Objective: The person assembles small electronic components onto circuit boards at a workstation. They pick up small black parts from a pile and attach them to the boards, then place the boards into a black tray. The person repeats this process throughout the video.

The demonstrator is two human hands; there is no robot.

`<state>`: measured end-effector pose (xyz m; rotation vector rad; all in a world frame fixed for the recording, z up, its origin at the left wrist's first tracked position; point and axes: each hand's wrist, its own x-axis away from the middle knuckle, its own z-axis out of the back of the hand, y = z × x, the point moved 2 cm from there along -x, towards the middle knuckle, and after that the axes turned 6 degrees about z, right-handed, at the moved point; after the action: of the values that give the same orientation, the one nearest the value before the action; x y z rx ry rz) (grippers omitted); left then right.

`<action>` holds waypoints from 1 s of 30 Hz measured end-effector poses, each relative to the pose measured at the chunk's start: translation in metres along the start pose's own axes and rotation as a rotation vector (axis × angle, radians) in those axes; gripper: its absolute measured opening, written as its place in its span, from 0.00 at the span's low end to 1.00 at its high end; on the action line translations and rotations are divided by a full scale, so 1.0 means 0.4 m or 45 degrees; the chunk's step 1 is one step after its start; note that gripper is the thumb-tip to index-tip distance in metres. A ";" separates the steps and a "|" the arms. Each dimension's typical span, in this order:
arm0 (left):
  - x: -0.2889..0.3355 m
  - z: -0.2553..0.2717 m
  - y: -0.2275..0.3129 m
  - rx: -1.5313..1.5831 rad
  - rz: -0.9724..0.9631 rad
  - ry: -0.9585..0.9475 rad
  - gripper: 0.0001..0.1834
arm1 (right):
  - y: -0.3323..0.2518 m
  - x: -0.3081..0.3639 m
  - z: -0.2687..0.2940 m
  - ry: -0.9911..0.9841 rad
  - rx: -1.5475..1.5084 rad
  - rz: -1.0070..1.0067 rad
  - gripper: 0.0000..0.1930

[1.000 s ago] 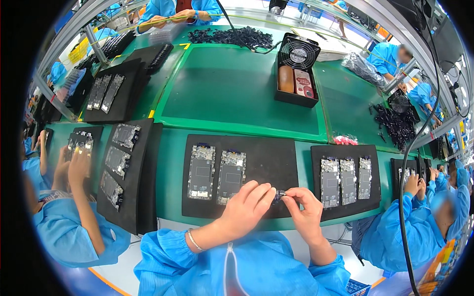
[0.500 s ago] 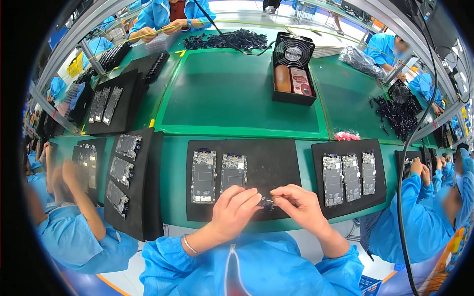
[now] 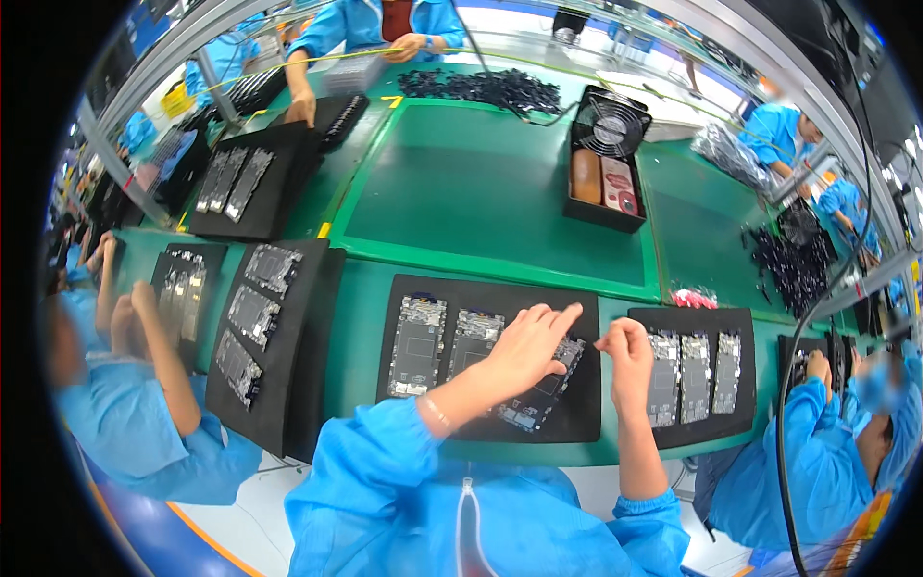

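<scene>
A black foam mat (image 3: 413,288) lies in front of me with three circuit boards on it. The left board (image 3: 418,346) lies upright in line with the mat; the middle board (image 3: 473,337) is partly covered by my left hand. The right-hand board (image 3: 550,389) lies tilted. Over this tilted board my left hand (image 3: 529,344) is open, fingers stretched away from me and thumb apart. My right hand (image 3: 629,358) is raised beside the mat's right edge, thumb and fingers pinched together; whatever they hold, if anything, I cannot make out.
Mats with boards flank mine: a left stack (image 3: 308,317) and a right mat (image 3: 692,322). Beyond are a black box (image 3: 601,213) with a fan, a dark parts pile (image 3: 481,88) and red pieces (image 3: 694,298). A black cable (image 3: 781,423) hangs at right. Co-workers sit on both sides.
My hands were together around a small dark piece; now they are apart, and the tilted board lies flat on the mat. The view shifted slightly. The co-worker opposite reached to a mat stack.
</scene>
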<state>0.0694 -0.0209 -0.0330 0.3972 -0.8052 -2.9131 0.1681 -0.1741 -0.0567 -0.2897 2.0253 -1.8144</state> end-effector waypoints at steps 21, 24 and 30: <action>0.192 0.218 -0.071 0.182 0.108 0.131 0.30 | -0.042 0.098 -0.278 -0.531 -0.084 -0.157 0.07; 0.193 0.215 -0.071 0.171 0.096 0.138 0.30 | -0.049 0.106 -0.273 -0.552 -0.085 -0.177 0.07; 0.190 0.209 -0.075 0.195 0.089 0.130 0.30 | -0.046 0.100 -0.266 -0.585 -0.083 -0.161 0.08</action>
<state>-0.0270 0.0338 0.0038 0.5153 -1.0085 -2.7509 0.0847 -0.0973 -0.0370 -0.7911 1.7710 -1.5708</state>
